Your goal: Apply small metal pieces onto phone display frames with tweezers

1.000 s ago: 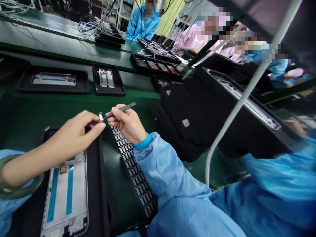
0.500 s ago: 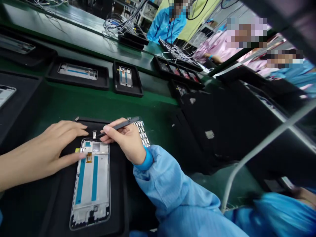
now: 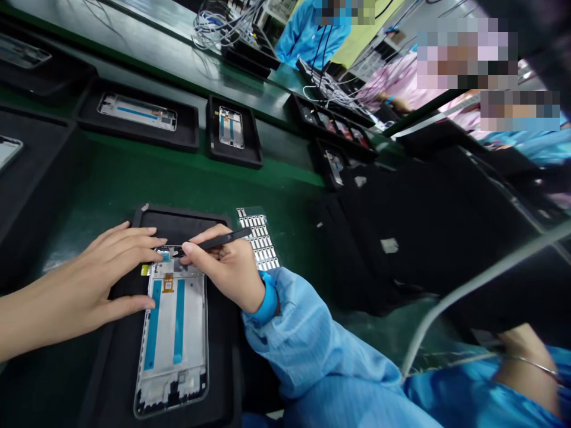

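R hand (image 3: 234,267) tightly pinches dark tweezers (image 3: 225,239) at top end of phone frame (image 3: 167,333) w/ 2 blue strips (image 3: 179,321), lying in black tray (image 3: 225,351); L hand (image 3: 109,270), fingers spread, gripping nothing, at frame's L edge.

Rumpled light-blue sleeve (image 3: 312,333), brighter blue wristband (image 3: 268,299).

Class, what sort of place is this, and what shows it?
Probably an electronics assembly workshop: phone-like frames lie in black trays on a green bench, and people in blue or pink clothes are nearby.
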Motion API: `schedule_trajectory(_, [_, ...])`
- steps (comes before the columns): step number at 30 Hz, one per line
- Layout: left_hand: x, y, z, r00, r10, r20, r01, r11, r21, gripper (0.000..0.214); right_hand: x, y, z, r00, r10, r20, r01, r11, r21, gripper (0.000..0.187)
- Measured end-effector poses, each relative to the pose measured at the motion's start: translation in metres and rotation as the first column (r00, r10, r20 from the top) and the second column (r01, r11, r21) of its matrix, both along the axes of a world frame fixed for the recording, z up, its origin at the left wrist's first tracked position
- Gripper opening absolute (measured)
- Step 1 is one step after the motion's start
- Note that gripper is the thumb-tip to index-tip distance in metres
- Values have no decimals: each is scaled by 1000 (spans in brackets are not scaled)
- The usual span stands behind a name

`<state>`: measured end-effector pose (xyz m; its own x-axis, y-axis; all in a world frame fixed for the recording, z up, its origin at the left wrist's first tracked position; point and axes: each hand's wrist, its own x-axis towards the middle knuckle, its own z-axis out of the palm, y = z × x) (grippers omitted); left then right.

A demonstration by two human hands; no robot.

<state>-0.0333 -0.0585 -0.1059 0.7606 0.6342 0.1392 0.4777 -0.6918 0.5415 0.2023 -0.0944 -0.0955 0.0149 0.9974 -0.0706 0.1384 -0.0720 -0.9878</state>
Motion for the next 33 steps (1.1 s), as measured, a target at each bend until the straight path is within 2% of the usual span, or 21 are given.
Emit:
schedule_trajectory(9, [-7, 8, 0, 993, -100, -64, 105, 991, 81, 57, -2, -1, 1, 998, -11, 55, 9, 1000, 27, 25])
schedule_trajectory(16, [-7, 13, 2, 977, -175, -118, 198, 956, 215, 59, -2, -1, 2, 996, -3, 91, -3, 998, 62, 21])
schedule_trajectory(21, [4, 7, 9, 982, -141, -123, 174, 931, 321, 45, -1, 0, 3, 979, 21, 200, -49, 990, 134, 17])
schedule_trajectory(26, [15, -3, 16, 985, -89, -149, 141, 908, 393, 39, 1, 6, 13, 926, 91, 367, -189, 952, 241, 10])
schedule_trajectory(28, [18, -7, 18, 983, -74, -167, 138, 902, 409, 41, 4, 10, 16, 943, 100, 316, -179, 956, 233, 12])
schedule_trajectory(31, [20, -11, 17, 982, -58, -179, 128, 904, 409, 41, 9, 19, 18, 999, 45, 16, -47, 990, 130, 25])
schedule_trajectory(33, [20, -12, 15, 984, -50, -169, 114, 910, 400, 41, 12, 23, 17, 989, 17, -144, -10, 998, 56, 32])
